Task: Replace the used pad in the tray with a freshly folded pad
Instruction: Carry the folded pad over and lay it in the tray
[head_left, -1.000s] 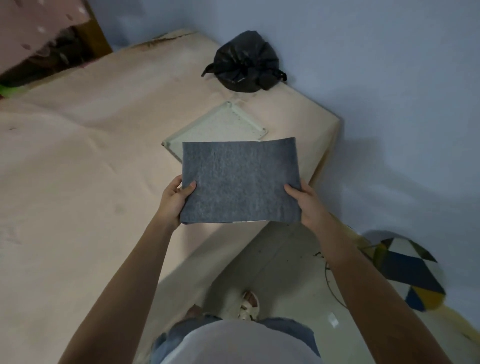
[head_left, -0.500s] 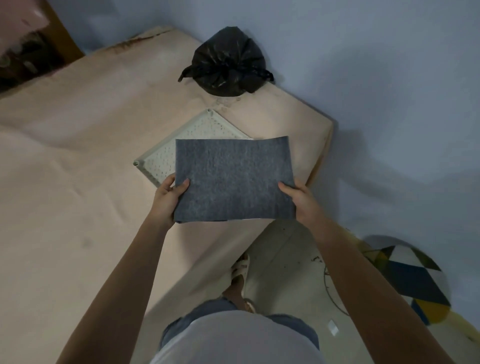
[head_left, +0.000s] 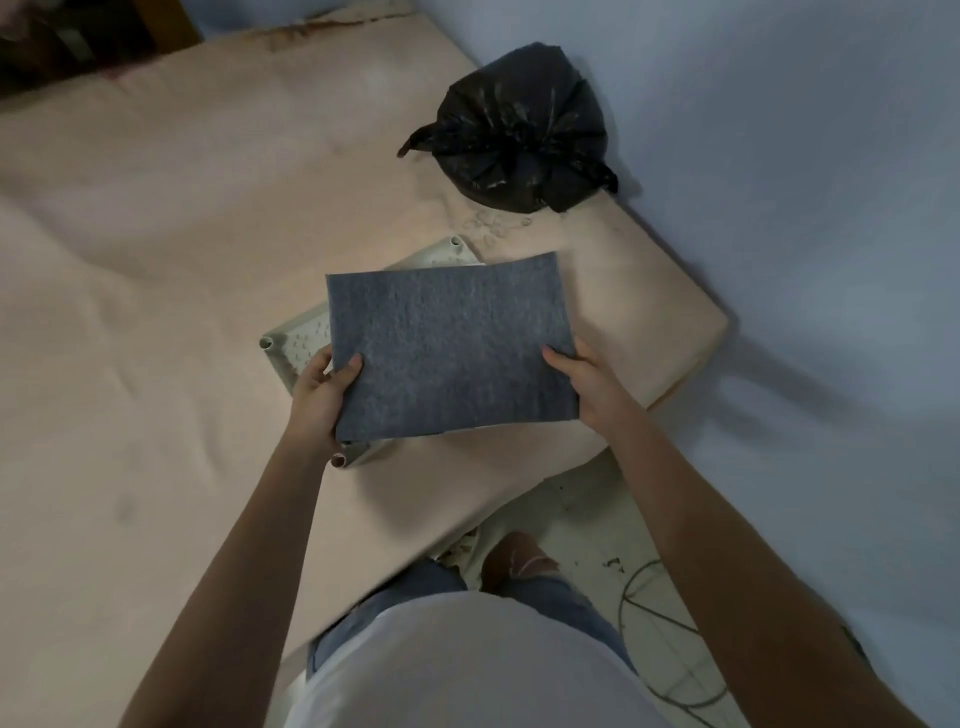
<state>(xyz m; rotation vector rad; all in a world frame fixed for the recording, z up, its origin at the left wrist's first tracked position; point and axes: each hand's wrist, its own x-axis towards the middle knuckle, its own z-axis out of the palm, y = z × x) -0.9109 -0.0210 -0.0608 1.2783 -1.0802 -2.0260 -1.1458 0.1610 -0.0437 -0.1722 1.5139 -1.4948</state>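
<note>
The left hand (head_left: 321, 400) pinches the near left edge of a grey pad (head_left: 452, 348), thumb on top, and the right hand (head_left: 587, 387) grips the near right edge likewise. The pad hangs flat over a white studded tray (head_left: 301, 345) lying on a beige mattress (head_left: 156, 260). A tied black bag (head_left: 519, 130) sits beyond, against the wall.
</note>
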